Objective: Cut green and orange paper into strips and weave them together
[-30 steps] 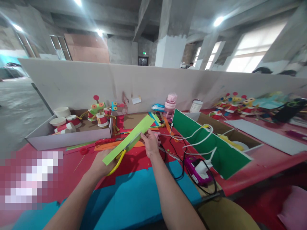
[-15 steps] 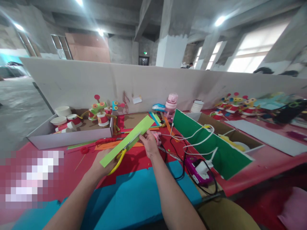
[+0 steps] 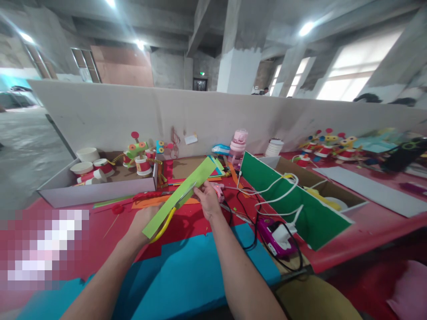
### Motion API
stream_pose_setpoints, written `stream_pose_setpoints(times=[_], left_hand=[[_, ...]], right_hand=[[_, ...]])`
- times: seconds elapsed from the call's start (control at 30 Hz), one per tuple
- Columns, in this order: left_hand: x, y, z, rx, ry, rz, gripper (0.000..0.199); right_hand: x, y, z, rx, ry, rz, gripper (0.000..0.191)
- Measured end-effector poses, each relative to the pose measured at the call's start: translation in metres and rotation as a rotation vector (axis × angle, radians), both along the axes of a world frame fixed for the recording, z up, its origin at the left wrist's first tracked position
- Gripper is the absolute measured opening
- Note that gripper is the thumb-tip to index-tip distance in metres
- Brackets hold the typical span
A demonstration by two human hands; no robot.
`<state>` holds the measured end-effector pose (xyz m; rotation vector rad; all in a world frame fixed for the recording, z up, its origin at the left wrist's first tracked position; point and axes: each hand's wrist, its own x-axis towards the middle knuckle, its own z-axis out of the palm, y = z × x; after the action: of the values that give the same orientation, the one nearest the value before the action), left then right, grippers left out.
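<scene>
A light green paper strip [image 3: 201,172] slants across the middle of the head view. My right hand [image 3: 208,203] pinches its right edge between thumb and fingers. Yellow-handled scissors [image 3: 166,227] are in my left hand [image 3: 142,223], whose fingers are partly hidden behind the strip's lower end. Their metal blades lie along the strip, pointing up toward my right thumb, with paper on both sides. Under both forearms lies a big blue sheet [image 3: 173,280] on the red table covering [image 3: 100,226].
At back left, a white open box [image 3: 96,195] holds paper cups and a cup figure [image 3: 142,164]. A green-sided box [image 3: 287,200] with white cables stands right, beside a purple power strip [image 3: 271,242]. Behind are a pink bottle [image 3: 239,144] and stacked cups [image 3: 274,148].
The strip's lower end has swung slightly right and down, and its upper end has risen a little. Less of the scissors' yellow handle shows. My right hand has stayed almost still.
</scene>
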<state>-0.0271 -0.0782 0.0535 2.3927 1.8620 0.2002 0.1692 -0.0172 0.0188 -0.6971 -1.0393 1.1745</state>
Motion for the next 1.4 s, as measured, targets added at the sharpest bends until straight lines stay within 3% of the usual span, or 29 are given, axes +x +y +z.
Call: stream_pose_setpoints(times=[0.27, 0.77, 1.07, 1.4], left_hand=[[0.001, 0.003, 0.003, -0.037, 0.067, -0.005, 0.028], [-0.004, 0.007, -0.005, -0.018, -0.038, -0.057, 0.032], [0.0, 0.004, 0.0, -0.03, 0.055, -0.038, 0.027], [-0.002, 0.007, -0.004, -0.046, 0.092, -0.029, 0.038]], right_hand=[[0.0, 0.0, 0.001, -0.001, 0.0, 0.005, 0.032], [0.001, -0.004, 0.006, -0.029, 0.023, 0.014, 0.034], [0.011, 0.003, 0.008, -0.066, 0.138, -0.098, 0.034], [0.005, 0.0, 0.006, -0.043, 0.088, -0.037, 0.032]])
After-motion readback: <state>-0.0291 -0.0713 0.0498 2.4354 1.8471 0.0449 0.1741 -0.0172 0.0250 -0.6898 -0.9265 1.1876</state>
